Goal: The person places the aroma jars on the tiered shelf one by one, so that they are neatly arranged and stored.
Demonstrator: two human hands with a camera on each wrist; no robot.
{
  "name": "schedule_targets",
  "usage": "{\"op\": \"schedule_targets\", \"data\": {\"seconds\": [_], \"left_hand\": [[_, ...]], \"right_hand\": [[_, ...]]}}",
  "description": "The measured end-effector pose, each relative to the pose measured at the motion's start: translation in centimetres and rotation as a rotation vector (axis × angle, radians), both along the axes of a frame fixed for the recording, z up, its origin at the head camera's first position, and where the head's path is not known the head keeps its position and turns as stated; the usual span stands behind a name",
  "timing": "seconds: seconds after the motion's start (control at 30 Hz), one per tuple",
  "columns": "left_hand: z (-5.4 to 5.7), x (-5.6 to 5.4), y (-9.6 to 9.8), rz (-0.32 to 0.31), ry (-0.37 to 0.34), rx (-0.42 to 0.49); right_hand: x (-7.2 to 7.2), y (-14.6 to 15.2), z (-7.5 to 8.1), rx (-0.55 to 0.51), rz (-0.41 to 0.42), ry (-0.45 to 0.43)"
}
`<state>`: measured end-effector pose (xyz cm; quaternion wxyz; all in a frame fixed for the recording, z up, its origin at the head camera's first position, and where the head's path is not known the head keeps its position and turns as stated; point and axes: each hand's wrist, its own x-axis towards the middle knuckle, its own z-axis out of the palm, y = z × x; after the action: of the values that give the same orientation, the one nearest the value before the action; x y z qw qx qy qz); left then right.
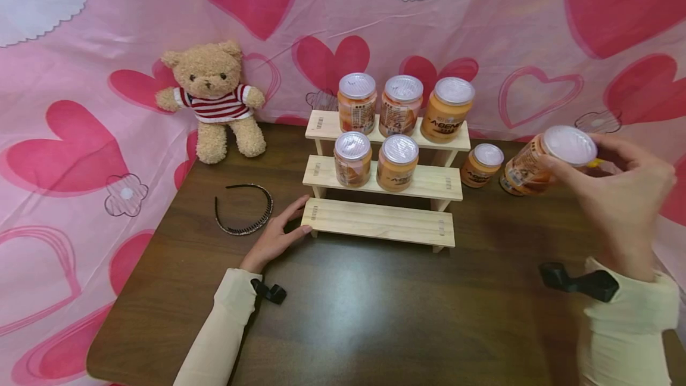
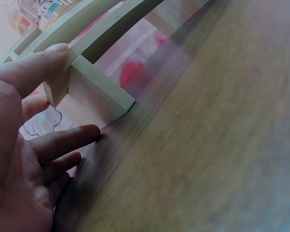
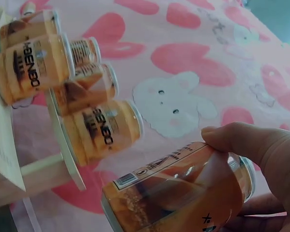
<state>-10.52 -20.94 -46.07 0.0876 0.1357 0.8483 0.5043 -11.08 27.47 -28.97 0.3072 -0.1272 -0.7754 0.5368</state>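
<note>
Some right-hand fingers (image 3: 264, 204), parted, grip a jar (image 3: 179, 188).

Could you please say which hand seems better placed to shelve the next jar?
Probably the right hand: it grips a jar, while the left hand holds none and touches the wooden rack.

A decorated indoor setting is indicated by the heart-print cloth (image 1: 429, 25), teddy bear (image 1: 217, 106) and stepped wooden stand (image 1: 377, 220); home or shop cannot be determined.
</note>
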Motion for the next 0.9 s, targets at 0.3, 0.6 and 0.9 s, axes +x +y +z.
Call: {"op": "schedule_targets", "data": {"seconds": [0.3, 0.6, 0.9], "left_hand": [[-2.3, -0.7, -0.7, 0.008, 0.01, 0.017], [-2.2, -0.6, -0.7, 0.001, 0.027, 0.021], [-2.2, -0.5, -0.8, 0.0, 0.034, 0.015]], "right_hand": [[-0.1, -2.1, 0.1, 0.07, 0.072, -0.035], [-1.3, -4.1, -1.0, 0.103, 0.186, 0.006], [-2.1, -6.0, -1.9, 0.232, 0.221, -0.027]]}}
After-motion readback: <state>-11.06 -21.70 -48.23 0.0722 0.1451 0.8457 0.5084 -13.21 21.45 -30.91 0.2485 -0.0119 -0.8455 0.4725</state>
